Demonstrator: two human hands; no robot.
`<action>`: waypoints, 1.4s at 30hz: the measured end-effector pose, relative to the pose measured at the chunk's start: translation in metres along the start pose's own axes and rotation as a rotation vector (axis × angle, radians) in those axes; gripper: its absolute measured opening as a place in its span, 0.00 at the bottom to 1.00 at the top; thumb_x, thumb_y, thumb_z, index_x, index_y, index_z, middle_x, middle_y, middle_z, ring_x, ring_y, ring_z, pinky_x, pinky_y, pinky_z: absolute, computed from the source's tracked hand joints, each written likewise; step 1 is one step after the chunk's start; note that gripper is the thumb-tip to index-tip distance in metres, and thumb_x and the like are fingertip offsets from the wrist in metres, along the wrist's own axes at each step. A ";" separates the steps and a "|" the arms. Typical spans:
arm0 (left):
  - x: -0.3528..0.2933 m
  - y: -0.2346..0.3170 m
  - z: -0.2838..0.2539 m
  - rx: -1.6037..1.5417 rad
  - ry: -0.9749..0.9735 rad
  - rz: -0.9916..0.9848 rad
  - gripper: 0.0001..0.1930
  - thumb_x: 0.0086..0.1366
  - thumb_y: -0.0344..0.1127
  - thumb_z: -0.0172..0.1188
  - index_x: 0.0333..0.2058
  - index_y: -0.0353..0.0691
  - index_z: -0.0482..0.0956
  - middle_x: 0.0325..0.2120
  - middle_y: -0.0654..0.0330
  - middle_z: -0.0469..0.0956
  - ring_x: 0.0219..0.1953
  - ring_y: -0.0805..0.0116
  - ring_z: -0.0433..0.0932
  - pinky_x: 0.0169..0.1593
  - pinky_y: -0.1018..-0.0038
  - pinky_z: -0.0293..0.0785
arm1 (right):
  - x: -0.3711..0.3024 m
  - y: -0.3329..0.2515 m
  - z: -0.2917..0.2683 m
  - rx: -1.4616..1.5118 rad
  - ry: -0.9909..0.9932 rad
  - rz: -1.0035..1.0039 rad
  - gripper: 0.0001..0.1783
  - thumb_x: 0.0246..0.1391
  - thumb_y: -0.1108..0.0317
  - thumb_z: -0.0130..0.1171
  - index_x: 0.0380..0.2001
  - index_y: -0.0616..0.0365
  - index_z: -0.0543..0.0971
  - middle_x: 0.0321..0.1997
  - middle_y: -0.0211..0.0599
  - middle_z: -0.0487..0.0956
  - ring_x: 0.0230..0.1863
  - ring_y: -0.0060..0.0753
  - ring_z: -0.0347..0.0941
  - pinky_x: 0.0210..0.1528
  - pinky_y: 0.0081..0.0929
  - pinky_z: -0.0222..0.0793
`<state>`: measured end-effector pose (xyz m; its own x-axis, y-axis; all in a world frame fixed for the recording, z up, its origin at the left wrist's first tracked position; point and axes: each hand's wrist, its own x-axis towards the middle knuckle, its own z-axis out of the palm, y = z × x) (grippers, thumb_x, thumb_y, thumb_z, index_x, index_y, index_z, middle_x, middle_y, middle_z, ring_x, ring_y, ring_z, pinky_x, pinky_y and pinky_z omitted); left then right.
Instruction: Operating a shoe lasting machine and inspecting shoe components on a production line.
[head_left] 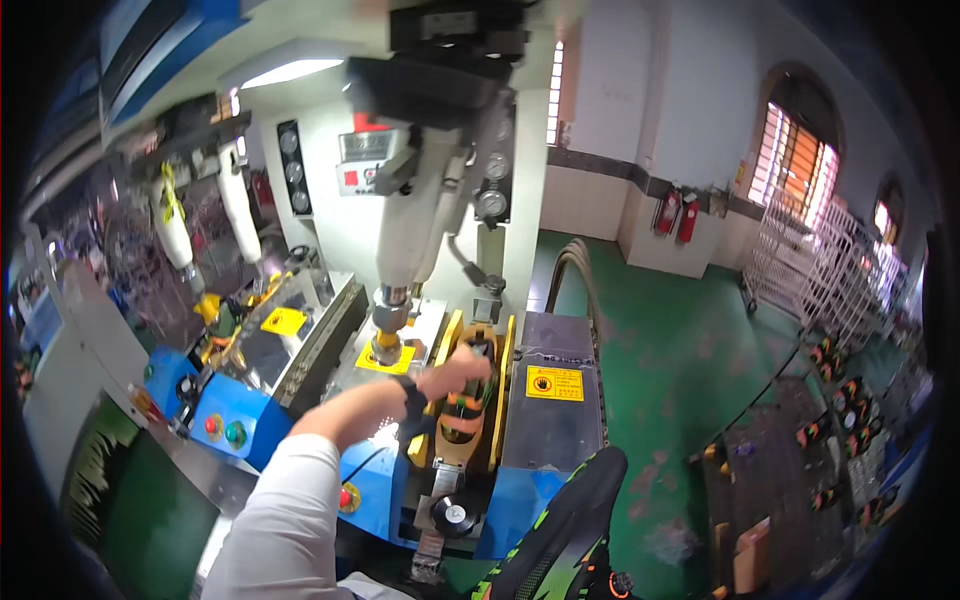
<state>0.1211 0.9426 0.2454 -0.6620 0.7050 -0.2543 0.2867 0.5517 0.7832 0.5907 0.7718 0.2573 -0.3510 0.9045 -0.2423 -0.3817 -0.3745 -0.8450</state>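
Note:
My left arm, in a white sleeve (pixel 285 520) with a dark band (pixel 413 405) at the wrist, reaches over the machine's front. My left hand (pixel 455 372) is curled closed inside a narrow cradle between two yellow side pads (pixel 503 390). What its fingers hold is hidden. Just below the hand, something with orange and green patches (pixel 462 410) lies in the cradle; blur hides its kind. A black and green shoe (pixel 560 530) with its sole end raised stands tilted at the lower middle. My right hand is out of view.
Above the cradle hangs a white press arm (pixel 405 235) with a metal tip. Blue housings (pixel 370 490) carry push buttons; a grey cover (pixel 555 430) flanks the cradle. At right are a dark rack (pixel 770 480) with several shoes, white wire carts (pixel 825 255) and fire extinguishers (pixel 687 220).

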 end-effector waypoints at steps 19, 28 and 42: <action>-0.489 -0.162 -0.128 -1.453 0.528 -0.110 0.34 0.37 0.25 0.54 0.50 0.30 0.67 0.42 0.49 0.75 0.44 0.53 0.77 0.51 0.62 0.74 | 0.369 0.015 0.250 -0.615 -0.440 0.503 0.16 0.42 0.73 0.58 0.38 0.65 0.72 0.35 0.45 0.77 0.36 0.41 0.78 0.39 0.43 0.76; -0.594 -0.315 -0.074 -0.737 0.762 -0.619 0.21 0.54 0.28 0.61 0.47 0.35 0.70 0.44 0.49 0.72 0.45 0.58 0.72 0.49 0.65 0.71 | 0.374 0.057 0.273 -1.271 -0.312 -0.128 0.17 0.34 0.75 0.60 0.33 0.69 0.74 0.32 0.43 0.77 0.33 0.37 0.75 0.36 0.34 0.72; -0.464 -0.361 -0.127 -1.566 0.470 -0.529 0.24 0.44 0.22 0.50 0.45 0.31 0.72 0.39 0.52 0.77 0.42 0.56 0.78 0.48 0.64 0.76 | 0.282 0.082 0.282 -1.574 -0.141 -0.279 0.33 0.44 0.68 0.54 0.52 0.74 0.58 0.42 0.67 0.74 0.44 0.69 0.71 0.49 0.47 0.69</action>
<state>0.2370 0.3603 0.1528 -0.6671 0.2654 -0.6960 -0.7209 -0.4655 0.5134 0.2194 0.9383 0.2540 -0.5309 0.8467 -0.0358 0.7422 0.4441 -0.5019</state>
